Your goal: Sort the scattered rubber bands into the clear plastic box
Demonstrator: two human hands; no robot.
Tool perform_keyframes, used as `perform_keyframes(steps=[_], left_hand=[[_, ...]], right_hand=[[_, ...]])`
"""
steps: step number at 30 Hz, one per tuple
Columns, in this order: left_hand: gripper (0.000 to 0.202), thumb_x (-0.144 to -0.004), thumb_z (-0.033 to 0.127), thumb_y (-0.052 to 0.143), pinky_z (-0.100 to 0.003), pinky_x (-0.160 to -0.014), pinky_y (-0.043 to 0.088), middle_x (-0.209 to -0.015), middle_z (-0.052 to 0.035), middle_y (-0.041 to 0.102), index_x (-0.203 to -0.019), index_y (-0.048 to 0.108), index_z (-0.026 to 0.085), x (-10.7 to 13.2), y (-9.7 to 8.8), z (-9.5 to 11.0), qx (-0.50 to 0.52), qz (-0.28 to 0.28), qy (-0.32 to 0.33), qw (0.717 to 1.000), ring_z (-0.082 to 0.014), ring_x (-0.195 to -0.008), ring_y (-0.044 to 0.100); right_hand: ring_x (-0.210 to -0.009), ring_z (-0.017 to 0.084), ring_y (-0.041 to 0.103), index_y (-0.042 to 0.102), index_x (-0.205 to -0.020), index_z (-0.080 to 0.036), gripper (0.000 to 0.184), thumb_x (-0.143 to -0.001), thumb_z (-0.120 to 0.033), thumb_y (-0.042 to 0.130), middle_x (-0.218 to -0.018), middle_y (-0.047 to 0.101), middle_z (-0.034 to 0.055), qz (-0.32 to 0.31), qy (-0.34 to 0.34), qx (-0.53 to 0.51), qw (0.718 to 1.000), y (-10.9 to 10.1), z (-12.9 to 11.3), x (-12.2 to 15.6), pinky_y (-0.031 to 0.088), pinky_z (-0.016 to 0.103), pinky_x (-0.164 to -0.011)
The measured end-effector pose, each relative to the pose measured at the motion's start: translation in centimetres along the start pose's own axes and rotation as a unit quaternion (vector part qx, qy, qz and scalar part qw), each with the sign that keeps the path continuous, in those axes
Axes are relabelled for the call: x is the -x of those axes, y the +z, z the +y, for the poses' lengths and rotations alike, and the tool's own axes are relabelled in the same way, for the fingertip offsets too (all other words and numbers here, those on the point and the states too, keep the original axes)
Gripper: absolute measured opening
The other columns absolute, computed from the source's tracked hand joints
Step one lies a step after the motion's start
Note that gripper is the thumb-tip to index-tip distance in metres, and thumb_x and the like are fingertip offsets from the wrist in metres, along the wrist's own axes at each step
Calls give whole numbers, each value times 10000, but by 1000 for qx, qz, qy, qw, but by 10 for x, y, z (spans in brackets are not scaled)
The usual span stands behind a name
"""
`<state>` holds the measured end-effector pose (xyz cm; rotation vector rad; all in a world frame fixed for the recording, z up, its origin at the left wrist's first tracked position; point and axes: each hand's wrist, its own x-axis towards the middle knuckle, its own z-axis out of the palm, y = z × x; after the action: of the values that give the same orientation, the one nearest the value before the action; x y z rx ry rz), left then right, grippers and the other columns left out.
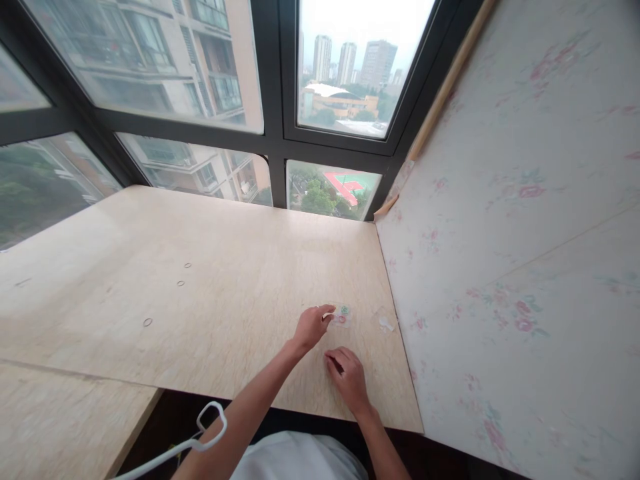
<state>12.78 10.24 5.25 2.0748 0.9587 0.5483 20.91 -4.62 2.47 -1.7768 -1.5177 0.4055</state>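
Note:
Near the right side of the wooden tabletop lies a small clear plastic box [343, 319] with little coloured pieces in it, a green one and a pink one showing. The thumb and forefinger of my left hand [313, 327] close over the box's left end, hiding that part. Closer to me, my right hand [349, 378] rests on the tabletop with its fingers curled and the fingertips together. Anything between them is too small to make out. A crumpled clear piece of plastic [385, 324] lies right of the box, by the wall.
Several thin rings lie at the left of the tabletop [240, 267], one ring [147, 322] nearest me. A papered wall [500, 267] borders the right side, dark-framed windows [274, 127] the back. A white looped bar [213, 427] stands beside my left forearm.

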Motion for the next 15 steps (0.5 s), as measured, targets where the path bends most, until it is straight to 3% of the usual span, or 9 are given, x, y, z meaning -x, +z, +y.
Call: perform_keyframes(steps=[5, 15], left_hand=[[205, -876, 295, 492, -243, -612, 487, -870, -16, 718, -924, 669, 204, 8, -12, -13, 73, 49, -18, 996, -96, -474, 591], [244, -836, 368, 509, -250, -541, 508, -819, -44, 705, -916, 641, 179, 63, -57, -77, 122, 161, -120, 972, -128, -513, 618]], right_hand=[[-767, 177, 589, 679, -878, -201, 235, -923, -294, 469, -798, 652, 47, 2, -1, 3, 1000, 0, -1, 0, 464, 296, -714], [-750, 178, 611, 682, -863, -201, 280, -923, -358, 458, -802, 660, 59, 1, 19, -11, 1000, 2, -2, 0, 497, 292, -683]])
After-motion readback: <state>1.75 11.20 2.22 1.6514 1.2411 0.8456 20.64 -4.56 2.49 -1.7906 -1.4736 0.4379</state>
